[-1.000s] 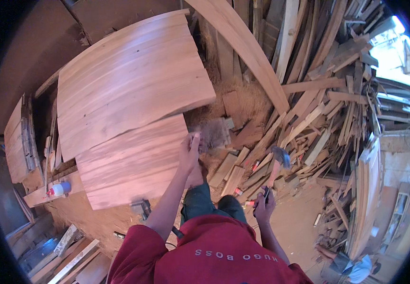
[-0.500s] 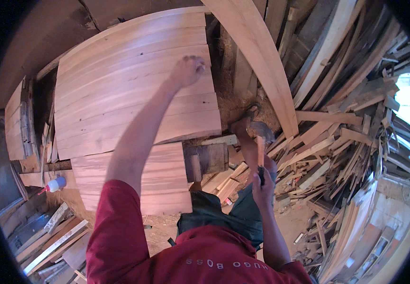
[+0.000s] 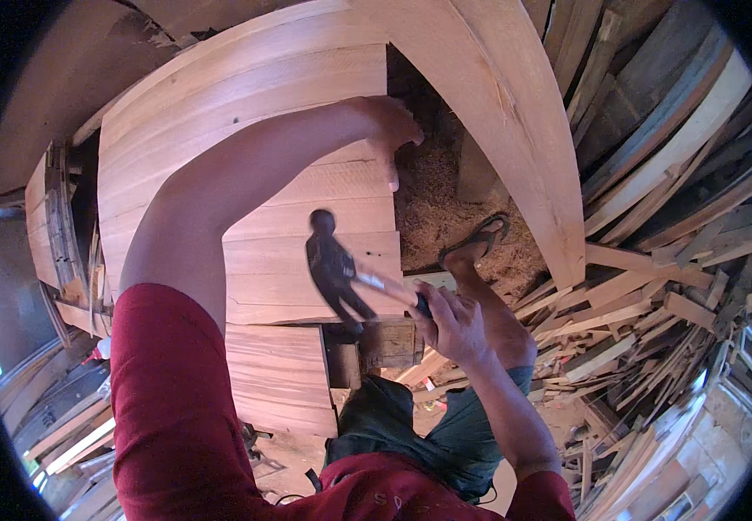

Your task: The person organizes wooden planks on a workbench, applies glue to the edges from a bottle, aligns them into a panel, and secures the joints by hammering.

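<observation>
My right hand [image 3: 454,323] is wrapped round the dark grip of a claw hammer [image 3: 384,283]. Its black head, blurred, is over the lower right of a wide panel of pale wooden boards [image 3: 306,187]. Across that panel reaches my left arm. My left hand [image 3: 390,130] is bent over the panel's right edge, one digit pointing down along it and the others curled past it. Whether anything small sits in those fingers is hidden. A smaller striped board piece [image 3: 276,369] adjoins the panel's near side, with a rough wooden block [image 3: 389,343] beside it.
A long curved plank [image 3: 515,122] slants past the panel on the right. My sandalled foot [image 3: 480,243] is on sawdust between them. Heaps of offcuts [image 3: 645,321] cover the right side, and boards lean at the back right. More scraps [image 3: 67,425] lie at the lower left.
The hammer has swung left from beside my knee to over the panel. My left hand has moved right, from a fist above the panel to its edge. My view has shifted slightly.
</observation>
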Tool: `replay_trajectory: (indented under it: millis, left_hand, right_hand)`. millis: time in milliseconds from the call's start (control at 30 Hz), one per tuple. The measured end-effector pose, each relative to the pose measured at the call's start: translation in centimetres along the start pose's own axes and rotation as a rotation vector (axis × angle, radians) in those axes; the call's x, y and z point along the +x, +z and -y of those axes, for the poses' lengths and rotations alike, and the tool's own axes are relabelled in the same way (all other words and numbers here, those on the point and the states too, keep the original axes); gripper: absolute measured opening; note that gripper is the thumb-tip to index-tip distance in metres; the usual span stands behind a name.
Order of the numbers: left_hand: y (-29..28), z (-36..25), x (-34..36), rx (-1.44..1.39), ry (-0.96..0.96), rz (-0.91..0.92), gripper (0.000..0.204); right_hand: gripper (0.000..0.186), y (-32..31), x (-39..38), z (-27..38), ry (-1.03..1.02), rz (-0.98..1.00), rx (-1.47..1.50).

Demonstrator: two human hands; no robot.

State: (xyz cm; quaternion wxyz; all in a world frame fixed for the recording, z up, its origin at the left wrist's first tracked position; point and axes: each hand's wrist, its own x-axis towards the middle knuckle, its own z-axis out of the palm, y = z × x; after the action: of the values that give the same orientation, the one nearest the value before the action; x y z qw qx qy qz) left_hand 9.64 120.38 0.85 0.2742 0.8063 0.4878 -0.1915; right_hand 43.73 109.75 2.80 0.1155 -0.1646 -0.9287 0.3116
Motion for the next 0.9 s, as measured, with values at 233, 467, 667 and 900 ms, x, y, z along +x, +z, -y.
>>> replay_trajectory:
  millis: [233, 467, 667, 900]
  left_hand:
    - [0.2, 0.2, 0.0, -0.136, 0.023, -0.05, 0.106]
    - [0.1, 0.3, -0.3, -0.121, 0.035, -0.091, 0.101]
    - [0.3, 0.2, -0.1, -0.183, 0.025, -0.086, 0.098]
    - [0.7, 0.5, -0.4, -0.194, 0.002, -0.136, 0.088]
  right_hand:
    - [0.044, 1.5, 2.2, -1.4, 0.209, 0.154, -0.096]
    - [0.045, 1.6, 1.2, -0.8, 0.091, 0.052, 0.055]
    - [0.042, 1.6, 0.9, -0.4, 0.198, 0.173, 0.005]
    - [0.046, 2.3, 2.0, 0.6, 0.254, 0.151, 0.02]
